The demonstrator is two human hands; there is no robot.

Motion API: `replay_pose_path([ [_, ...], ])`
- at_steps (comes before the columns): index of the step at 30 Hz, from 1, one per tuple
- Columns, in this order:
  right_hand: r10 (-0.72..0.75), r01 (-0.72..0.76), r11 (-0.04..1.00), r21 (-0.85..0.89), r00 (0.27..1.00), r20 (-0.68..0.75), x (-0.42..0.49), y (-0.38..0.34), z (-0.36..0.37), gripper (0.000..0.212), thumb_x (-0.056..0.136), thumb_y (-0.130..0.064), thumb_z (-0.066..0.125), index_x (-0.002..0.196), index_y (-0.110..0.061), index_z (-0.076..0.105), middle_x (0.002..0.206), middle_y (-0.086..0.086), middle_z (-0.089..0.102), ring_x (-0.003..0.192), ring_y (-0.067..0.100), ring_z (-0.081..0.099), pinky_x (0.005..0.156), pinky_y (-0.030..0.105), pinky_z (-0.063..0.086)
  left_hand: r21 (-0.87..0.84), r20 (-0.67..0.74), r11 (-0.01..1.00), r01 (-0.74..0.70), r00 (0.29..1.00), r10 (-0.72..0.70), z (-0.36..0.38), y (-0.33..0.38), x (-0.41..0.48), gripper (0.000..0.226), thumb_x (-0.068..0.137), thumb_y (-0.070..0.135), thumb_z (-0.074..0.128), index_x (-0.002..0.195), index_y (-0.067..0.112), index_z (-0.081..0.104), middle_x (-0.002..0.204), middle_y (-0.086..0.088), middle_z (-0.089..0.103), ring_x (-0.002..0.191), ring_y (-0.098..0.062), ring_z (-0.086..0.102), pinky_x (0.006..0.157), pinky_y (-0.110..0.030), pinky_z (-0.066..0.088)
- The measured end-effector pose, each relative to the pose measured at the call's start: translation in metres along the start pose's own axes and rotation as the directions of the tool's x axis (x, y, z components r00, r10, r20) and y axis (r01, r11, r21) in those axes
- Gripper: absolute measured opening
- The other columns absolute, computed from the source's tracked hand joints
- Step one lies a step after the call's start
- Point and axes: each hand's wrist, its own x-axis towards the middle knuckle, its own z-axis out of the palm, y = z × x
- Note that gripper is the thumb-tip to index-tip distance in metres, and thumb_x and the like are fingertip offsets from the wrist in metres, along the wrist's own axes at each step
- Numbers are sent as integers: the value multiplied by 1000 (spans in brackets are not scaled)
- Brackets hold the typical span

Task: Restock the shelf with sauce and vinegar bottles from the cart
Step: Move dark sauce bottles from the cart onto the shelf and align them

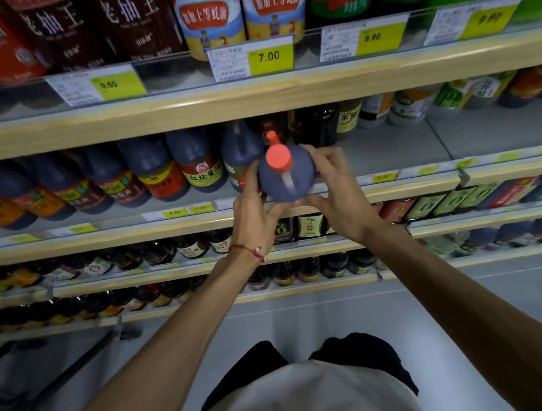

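While our left hand [252, 205] and right hand [340, 191] curl round the red-capped bottle [288, 180] at the front lip of the shelf [391, 151], we look mid-placement: next, slide it back beside the dark row [197, 166], then let go.

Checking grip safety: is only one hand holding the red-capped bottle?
No, the left hand and right hand both grip the red-capped bottle.

Both hands, left hand [252, 207] and right hand [335, 192], grip a dark red-capped bottle [286, 177] at the shelf [390, 146] edge, right of the bottle row [159, 173].
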Motion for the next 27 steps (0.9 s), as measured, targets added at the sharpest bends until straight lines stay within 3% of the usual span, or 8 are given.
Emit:
replay_pose_path([
  [4, -42, 33, 997, -75, 992, -120, 13, 6, 13, 83, 89, 1, 74, 159, -14, 33, 129, 4, 34, 118, 21, 48, 108, 30, 46, 146, -87, 985, -95, 990, 109, 9, -12, 16, 68, 87, 1, 72, 147, 1, 40, 144, -14, 53, 132, -23, 52, 105, -43, 49],
  [8, -17, 10, 999, -45, 988, -152, 25, 20, 22, 83, 85, 11, 72, 157, -8, 35, 132, 8, 37, 118, 17, 46, 103, 7, 38, 240, -125, 960, -144, 976, 177, 14, -28, 33, 65, 79, 7, 75, 138, -1, 50, 127, -17, 50, 121, -24, 52, 98, -46, 52],
  [11, -5, -1, 999, -33, 986, -169, 34, 34, 30, 84, 84, 10, 74, 157, -8, 37, 137, 12, 41, 123, 16, 47, 108, 9, 36, 275, -147, 952, -135, 973, 180, 20, -41, 41, 72, 77, 8, 82, 141, 0, 50, 123, -18, 51, 118, -27, 53, 98, -44, 51],
  [13, 9, -9, 1000, 0, 983, -184, 38, 39, 37, 83, 84, 7, 76, 157, -7, 38, 138, 13, 43, 125, 21, 50, 111, 18, 40, 285, -167, 948, -143, 966, 196, 22, -49, 46, 76, 75, 4, 84, 143, 0, 49, 122, -18, 52, 118, -28, 54, 100, -45, 50],
  [15, 20, -12, 999, 40, 980, -199, 42, 43, 44, 83, 82, 4, 78, 155, -7, 41, 137, 12, 44, 127, 24, 52, 113, 31, 45, 274, -193, 951, -140, 961, 197, 23, -55, 51, 75, 74, 3, 85, 141, 0, 52, 119, -16, 55, 115, -27, 57, 98, -46, 51],
  [20, 62, -37, 993, 108, 969, -237, 50, 53, 53, 78, 83, -1, 81, 153, -8, 46, 141, 9, 48, 131, 24, 56, 112, 44, 49, 184, -192, 980, -71, 976, 107, 24, -72, 64, 85, 71, 16, 91, 145, 10, 52, 134, -8, 64, 125, -21, 62, 102, -44, 54],
  [24, 90, -59, 991, 122, 960, -267, 56, 56, 52, 79, 80, -9, 84, 151, -11, 50, 134, 9, 55, 123, 23, 62, 108, 44, 53, 26, -175, 1000, -17, 984, 22, 28, -76, 71, 90, 68, 9, 91, 148, 10, 50, 137, -9, 65, 126, -16, 62, 105, -43, 53],
  [27, 135, -69, 968, 242, 954, -267, 56, 54, 52, 78, 80, -7, 86, 150, -9, 53, 133, 9, 57, 121, 19, 65, 106, 37, 55, -38, -198, 998, -40, 980, 32, 30, -78, 70, 88, 69, 4, 89, 148, 6, 50, 137, -9, 64, 128, -17, 61, 107, -44, 52],
])
